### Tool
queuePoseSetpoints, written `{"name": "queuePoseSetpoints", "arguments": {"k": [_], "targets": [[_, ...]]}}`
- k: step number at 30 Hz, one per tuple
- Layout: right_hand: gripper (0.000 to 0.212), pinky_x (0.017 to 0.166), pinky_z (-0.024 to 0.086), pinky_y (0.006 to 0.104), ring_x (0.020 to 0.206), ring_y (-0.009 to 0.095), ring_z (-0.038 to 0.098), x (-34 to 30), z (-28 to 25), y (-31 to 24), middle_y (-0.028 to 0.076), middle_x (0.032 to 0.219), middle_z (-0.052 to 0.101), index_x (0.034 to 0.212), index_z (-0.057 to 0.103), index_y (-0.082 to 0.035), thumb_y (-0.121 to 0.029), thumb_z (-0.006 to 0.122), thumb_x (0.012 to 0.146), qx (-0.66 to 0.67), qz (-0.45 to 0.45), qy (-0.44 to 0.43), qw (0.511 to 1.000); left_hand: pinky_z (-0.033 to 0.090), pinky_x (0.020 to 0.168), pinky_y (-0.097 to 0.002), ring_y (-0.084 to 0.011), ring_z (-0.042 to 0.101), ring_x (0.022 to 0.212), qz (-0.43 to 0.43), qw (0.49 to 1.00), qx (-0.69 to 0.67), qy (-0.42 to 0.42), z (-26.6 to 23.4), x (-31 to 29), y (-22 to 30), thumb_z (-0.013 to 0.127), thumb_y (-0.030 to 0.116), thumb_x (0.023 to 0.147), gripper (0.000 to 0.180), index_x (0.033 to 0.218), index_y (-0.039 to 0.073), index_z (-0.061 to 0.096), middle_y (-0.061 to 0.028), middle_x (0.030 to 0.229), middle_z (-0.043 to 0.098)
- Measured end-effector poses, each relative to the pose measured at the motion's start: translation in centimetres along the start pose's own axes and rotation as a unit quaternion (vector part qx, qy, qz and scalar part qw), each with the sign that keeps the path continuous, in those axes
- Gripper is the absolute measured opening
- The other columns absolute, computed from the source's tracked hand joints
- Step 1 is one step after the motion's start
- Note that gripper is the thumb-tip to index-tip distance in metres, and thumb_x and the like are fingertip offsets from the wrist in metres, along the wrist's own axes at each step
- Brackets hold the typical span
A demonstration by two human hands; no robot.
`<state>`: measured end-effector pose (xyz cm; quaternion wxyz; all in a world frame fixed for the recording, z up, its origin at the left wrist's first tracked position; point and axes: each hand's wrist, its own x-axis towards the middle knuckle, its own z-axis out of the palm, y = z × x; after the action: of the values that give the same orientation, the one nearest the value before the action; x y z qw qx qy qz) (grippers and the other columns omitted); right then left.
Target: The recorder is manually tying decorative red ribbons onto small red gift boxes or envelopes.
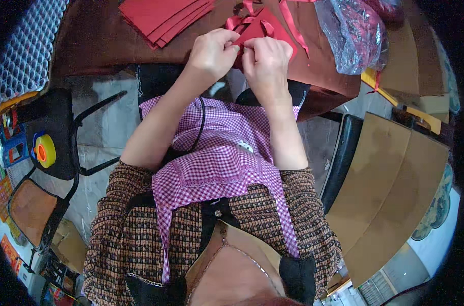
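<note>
A flat red paper piece (279, 33) with ribbon strips on it lies at the near side of the brown-covered table. At its left edge, my left hand (211, 54) has thumb and index finger pinched together. My right hand (267, 64) is closed on its near edge, fingers bent, close beside the left. Whatever small part sits between the fingertips is hidden. Glossy red ribbon (292, 26) loops over the piece and trails to the right. Left of my hands lies a fanned stack of flat red paper pieces (165, 21).
A clear plastic bag (352, 38) with red contents rests at the table's right. The brown tablecloth (99, 38) drapes over the near edge. Cardboard sheets (390, 188) lean at right. At left stand a black chair (53, 130) holding a yellow tape roll (45, 151), and a tray of round pieces (25, 46).
</note>
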<state>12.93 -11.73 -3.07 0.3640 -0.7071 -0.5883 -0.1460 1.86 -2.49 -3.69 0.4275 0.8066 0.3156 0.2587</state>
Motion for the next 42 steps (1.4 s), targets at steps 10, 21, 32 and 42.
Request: {"name": "queuePoseSetpoints", "arguments": {"k": [10,21,32,42], "targets": [[0.007,0.068,0.047,0.0373,0.07,0.027,0.062,0.1,-0.1,-0.3,0.013,0.074,0.064,0.079,0.061,-0.001,-0.006,0.063,0.075,0.086,0.1,-0.037,0.991,0.049,0.074,-0.0244,-0.012,0.062,0.08,-0.019,0.999,-0.041,-0.007,1.0,-0.3,-0.4,0.06,0.006,0.079,0.028,0.107,0.0,0.062,-0.0123,0.093,0.065],[0.019,0.082,0.044,0.0356,0.093,0.026,0.059,2.3,-3.2,0.7,0.01,0.099,0.063,0.092,0.064,-0.007,-0.01,0.067,0.073,0.045,-0.045,-0.007,0.998,0.049,0.067,-0.0266,-0.0161,0.062,0.073,0.074,0.997,0.012,-0.004,-0.2,0.0,0.5,0.058,0.005,0.081,0.023,0.103,0.002,0.062,-0.0114,0.089,0.064],[0.005,0.097,0.031,0.0405,0.088,0.02,0.056,4.1,-6.2,2.4,0.004,0.077,0.061,0.08,0.064,-0.007,-0.008,0.063,0.075,-0.037,-0.119,-0.2,0.972,0.046,0.075,-0.0348,-0.0256,0.055,0.082,0.129,0.989,0.016,-0.066,-1.5,-0.2,1.9,0.065,0.012,0.075,0.023,0.098,0.007,0.062,-0.0081,0.084,0.06],[0.007,0.097,0.032,0.0393,0.086,0.021,0.057,4.2,-6.9,2.5,0.005,0.075,0.06,0.083,0.065,-0.006,-0.009,0.061,0.079,0.048,-0.081,-0.286,0.954,0.044,0.071,-0.0371,-0.0274,0.051,0.079,0.245,0.966,0.056,-0.064,-1.3,-0.3,1.2,0.066,0.01,0.073,0.018,0.087,0.004,0.057,-0.0094,0.08,0.056]]}}
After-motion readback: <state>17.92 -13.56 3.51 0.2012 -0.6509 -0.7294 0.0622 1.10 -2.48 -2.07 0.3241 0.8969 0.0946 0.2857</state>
